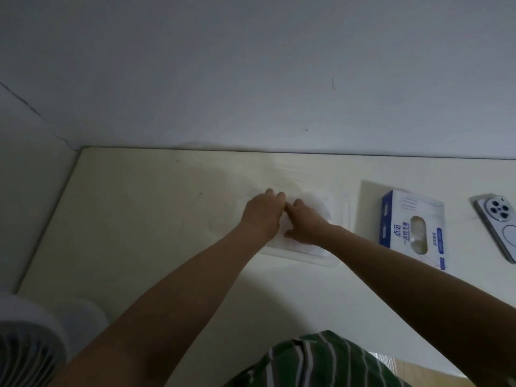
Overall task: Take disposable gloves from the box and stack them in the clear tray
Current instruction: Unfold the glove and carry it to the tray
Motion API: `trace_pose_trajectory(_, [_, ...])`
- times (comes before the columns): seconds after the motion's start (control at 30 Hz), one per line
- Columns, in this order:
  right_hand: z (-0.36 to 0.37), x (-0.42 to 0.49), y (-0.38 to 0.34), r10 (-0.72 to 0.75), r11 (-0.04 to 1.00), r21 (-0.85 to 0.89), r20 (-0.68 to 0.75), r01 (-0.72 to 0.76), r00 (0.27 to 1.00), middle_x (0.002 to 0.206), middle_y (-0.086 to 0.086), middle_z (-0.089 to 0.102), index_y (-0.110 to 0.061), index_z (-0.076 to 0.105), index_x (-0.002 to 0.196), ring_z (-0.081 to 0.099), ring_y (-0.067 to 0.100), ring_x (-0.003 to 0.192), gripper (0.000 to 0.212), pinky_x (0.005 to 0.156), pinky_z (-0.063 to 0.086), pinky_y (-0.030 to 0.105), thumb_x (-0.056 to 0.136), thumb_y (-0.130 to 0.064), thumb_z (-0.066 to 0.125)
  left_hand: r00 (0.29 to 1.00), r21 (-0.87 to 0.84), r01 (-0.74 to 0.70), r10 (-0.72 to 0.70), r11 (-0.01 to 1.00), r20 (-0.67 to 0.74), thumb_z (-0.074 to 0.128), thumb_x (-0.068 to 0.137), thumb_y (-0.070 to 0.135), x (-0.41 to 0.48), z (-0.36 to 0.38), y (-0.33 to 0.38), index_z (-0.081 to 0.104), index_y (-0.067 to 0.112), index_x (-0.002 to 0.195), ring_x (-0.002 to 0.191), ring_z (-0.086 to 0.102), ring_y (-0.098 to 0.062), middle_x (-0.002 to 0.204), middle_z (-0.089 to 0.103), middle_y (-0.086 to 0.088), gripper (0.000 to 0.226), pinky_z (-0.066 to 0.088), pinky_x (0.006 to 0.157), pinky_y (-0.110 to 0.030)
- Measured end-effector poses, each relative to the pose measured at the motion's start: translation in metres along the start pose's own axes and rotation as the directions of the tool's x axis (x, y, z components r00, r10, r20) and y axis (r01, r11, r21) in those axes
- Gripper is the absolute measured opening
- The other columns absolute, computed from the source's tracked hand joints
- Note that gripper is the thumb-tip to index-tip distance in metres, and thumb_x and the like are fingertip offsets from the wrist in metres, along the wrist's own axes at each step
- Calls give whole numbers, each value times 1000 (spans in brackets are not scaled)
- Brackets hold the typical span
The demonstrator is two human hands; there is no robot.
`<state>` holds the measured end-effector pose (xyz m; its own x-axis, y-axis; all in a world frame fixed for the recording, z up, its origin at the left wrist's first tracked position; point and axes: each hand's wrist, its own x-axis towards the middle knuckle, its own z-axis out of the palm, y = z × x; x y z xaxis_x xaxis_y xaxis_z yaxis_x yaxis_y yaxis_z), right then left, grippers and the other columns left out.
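Both hands on the gloves in the tray.
Head view: the clear tray point(304, 256) lies with its long axis toward the wall point(251, 65), gloves point(318, 203) flat inside. Just right of the tray, the box point(402, 216) lies parallel, opening up, on the cream surface point(139, 219). The right hand point(304, 222) presses palm-down; the left hand point(262, 213) touches it, fingertips bent, grip unclear.

Cream table point(139, 219) — tray point(307, 259), glove box point(413, 227), phone point(499, 227).
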<state>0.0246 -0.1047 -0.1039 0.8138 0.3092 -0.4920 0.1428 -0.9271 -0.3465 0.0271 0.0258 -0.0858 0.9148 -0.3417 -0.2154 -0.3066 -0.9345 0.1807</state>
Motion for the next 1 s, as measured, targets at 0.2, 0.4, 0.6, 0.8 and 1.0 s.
trace_pose_trajectory(0.2, [-2,3,8,120,993,-27,73,-119,990,145,23,24,-14,17,151,50,38,120,85,89,47,36,85,-11,69,926,-49,191,-163,980,340,75,78,29,6,19,-24,14,21,149,128,38,-39,147,11,-20,94,43,98,-42])
trace_pose_trajectory(0.4, [12,2,10,213,977,-63,162,-205,964,153,31,1,-14,-8,154,46,45,125,99,99,44,42,89,-16,67,899,19,178,-171,984,403,79,76,34,10,32,-26,-4,23,152,137,21,-40,152,-4,-22,113,36,107,-43])
trace_pose_trajectory(0.6, [9,0,6,212,977,-73,163,-202,964,154,31,2,-12,-7,154,43,47,127,95,101,44,45,91,-15,64,885,14,203,-190,979,425,76,79,32,12,29,-26,-3,25,152,136,25,-42,151,-3,-23,108,35,107,-45])
trace_pose_trajectory(0.8, [-32,-24,1,-31,979,-200,3,31,1000,119,15,59,-4,59,119,59,30,108,30,90,50,34,90,-11,55,901,-66,347,-313,936,299,70,82,27,12,-12,-19,54,17,130,116,56,-29,130,56,-9,51,46,91,-34])
trace_pose_trajectory(1.0, [-88,-58,23,-94,995,-8,-357,98,929,101,0,70,-21,70,106,64,20,90,22,80,53,35,94,-25,53,947,-146,255,-277,956,-163,56,88,23,15,-44,34,68,20,97,84,61,-21,95,67,1,15,38,66,-27])
